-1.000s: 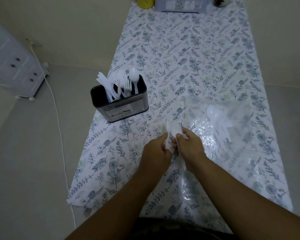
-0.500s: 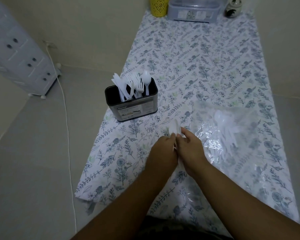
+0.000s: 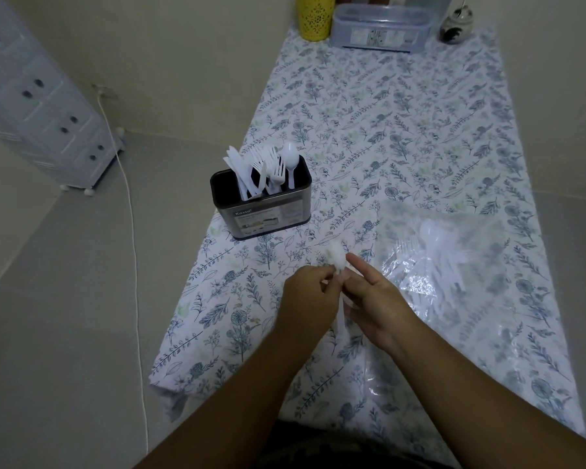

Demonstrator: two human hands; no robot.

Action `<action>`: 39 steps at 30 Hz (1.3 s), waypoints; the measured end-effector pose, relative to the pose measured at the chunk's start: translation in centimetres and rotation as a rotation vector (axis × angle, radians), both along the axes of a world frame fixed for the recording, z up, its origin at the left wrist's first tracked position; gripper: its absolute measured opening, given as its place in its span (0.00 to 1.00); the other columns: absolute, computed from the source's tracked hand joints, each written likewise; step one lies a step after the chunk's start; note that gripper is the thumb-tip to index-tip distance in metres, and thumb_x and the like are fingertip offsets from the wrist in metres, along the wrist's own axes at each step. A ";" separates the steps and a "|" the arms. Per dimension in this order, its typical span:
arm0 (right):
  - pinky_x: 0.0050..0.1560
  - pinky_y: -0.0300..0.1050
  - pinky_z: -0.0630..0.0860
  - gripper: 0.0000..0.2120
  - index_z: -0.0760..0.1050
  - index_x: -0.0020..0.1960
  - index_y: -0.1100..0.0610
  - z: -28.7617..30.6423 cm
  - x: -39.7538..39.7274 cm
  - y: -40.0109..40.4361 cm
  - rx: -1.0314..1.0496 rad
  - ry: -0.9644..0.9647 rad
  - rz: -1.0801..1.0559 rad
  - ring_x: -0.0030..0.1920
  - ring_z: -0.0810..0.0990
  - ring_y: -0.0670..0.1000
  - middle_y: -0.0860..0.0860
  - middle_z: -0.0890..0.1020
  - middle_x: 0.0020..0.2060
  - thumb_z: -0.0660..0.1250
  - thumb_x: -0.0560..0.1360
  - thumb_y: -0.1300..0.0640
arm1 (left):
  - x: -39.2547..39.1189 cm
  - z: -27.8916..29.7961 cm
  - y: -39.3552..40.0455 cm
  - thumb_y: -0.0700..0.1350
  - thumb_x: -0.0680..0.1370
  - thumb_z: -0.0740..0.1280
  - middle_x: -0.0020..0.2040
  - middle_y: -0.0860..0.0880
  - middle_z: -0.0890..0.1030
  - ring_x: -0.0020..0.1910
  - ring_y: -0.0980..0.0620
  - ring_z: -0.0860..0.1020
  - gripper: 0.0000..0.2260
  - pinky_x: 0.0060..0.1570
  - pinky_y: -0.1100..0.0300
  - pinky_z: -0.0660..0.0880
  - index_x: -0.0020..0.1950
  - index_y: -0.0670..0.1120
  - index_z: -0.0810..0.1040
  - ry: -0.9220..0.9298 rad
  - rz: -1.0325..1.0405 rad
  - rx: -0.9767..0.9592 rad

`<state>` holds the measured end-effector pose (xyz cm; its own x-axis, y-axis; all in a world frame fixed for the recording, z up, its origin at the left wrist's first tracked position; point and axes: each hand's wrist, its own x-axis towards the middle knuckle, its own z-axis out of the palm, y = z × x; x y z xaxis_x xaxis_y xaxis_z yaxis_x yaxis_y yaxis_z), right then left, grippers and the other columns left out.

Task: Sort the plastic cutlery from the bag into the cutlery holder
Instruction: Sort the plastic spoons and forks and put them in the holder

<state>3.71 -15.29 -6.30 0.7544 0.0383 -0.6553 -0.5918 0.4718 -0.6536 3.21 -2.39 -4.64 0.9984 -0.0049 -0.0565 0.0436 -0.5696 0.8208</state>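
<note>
Bench [image 3: 403, 106]: long, under a floral cloth; everything below is placed relative to the cutlery holder.
Bag [image 3: 454, 262]: clear plastic, lying flat to the right of the cutlery holder and a little nearer the person, well apart from it; white pieces are visible inside it.
Cutlery holder [image 3: 261, 206]: dark, upright, near the bench's left edge; knives, forks and one spoon stand in it handle-down, and the nearest section looks empty.
Right hand [image 3: 372, 299]: in front of the cutlery holder, nearer the person; its grip is closed around the handle of a white spoon, forefinger stretched forward.
Left hand [image 3: 305, 292]: just beside the right, touching the same piece; its grip pinches it near the bowl.
Spoon [image 3: 338, 260]: held above the bench between both hands, bowl towards the cutlery holder; blurred, so whether it is one piece or two stuck together I cannot tell.
Step in hand: likely passing or separating the spoon.
Doing it well: release one hand fully, carry it handle-down, and drop it beside the standing spoon, at the holder's right end.
</note>
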 end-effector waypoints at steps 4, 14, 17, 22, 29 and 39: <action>0.47 0.46 0.83 0.16 0.80 0.62 0.57 0.5 0.1 -0.6 0.012 -0.010 0.048 0.49 0.88 0.52 0.56 0.88 0.51 0.66 0.78 0.70 | -0.3 -0.2 0.4 0.49 0.79 0.70 0.40 0.56 0.84 0.40 0.66 0.81 0.07 0.38 0.75 0.74 0.51 0.47 0.84 0.089 0.036 -0.135; 0.47 0.45 0.82 0.14 0.82 0.58 0.57 2.3 1.5 -0.3 -0.184 -0.136 0.144 0.52 0.87 0.54 0.55 0.88 0.50 0.73 0.74 0.67 | 1.0 0.1 1.3 0.42 0.80 0.68 0.46 0.56 0.81 0.44 0.65 0.79 0.06 0.43 0.75 0.73 0.56 0.46 0.81 0.006 0.048 -0.134; 0.50 0.49 0.83 0.15 0.82 0.59 0.55 3.9 3.7 0.2 -0.273 -0.262 0.158 0.52 0.87 0.55 0.54 0.88 0.48 0.74 0.74 0.66 | 3.4 1.9 2.1 0.43 0.80 0.68 0.48 0.51 0.79 0.45 0.64 0.76 0.06 0.43 0.74 0.71 0.56 0.45 0.81 -0.100 0.000 -0.054; 0.53 0.52 0.84 0.15 0.81 0.61 0.63 8.6 10.0 1.6 -0.361 -0.514 0.134 0.52 0.87 0.58 0.60 0.87 0.50 0.72 0.75 0.69 | 9.5 7.8 3.6 0.44 0.80 0.68 0.44 0.56 0.81 0.43 0.62 0.80 0.07 0.41 0.69 0.77 0.58 0.47 0.79 -0.238 -0.009 -0.080; 0.52 0.49 0.84 0.13 0.81 0.59 0.63 12.4 17.6 3.8 -0.445 -0.726 0.102 0.50 0.87 0.54 0.58 0.87 0.48 0.72 0.76 0.67 | 16.6 13.2 5.8 0.46 0.81 0.65 0.43 0.56 0.82 0.43 0.59 0.81 0.07 0.45 0.57 0.80 0.58 0.49 0.77 -0.284 -0.010 -0.015; 0.55 0.54 0.84 0.13 0.82 0.60 0.63 7.5 19.3 4.8 -0.565 -0.623 0.199 0.50 0.87 0.57 0.58 0.87 0.47 0.72 0.75 0.68 | 18.8 8.9 7.6 0.46 0.82 0.63 0.36 0.49 0.76 0.35 0.53 0.72 0.09 0.37 0.54 0.71 0.42 0.46 0.73 -0.178 -0.081 0.229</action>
<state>23.01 -10.52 1.16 0.9964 0.0009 -0.0848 -0.0843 -0.0962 -0.9918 22.02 5.23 4.25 0.9896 -0.0920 0.1103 -0.1422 -0.7366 0.6612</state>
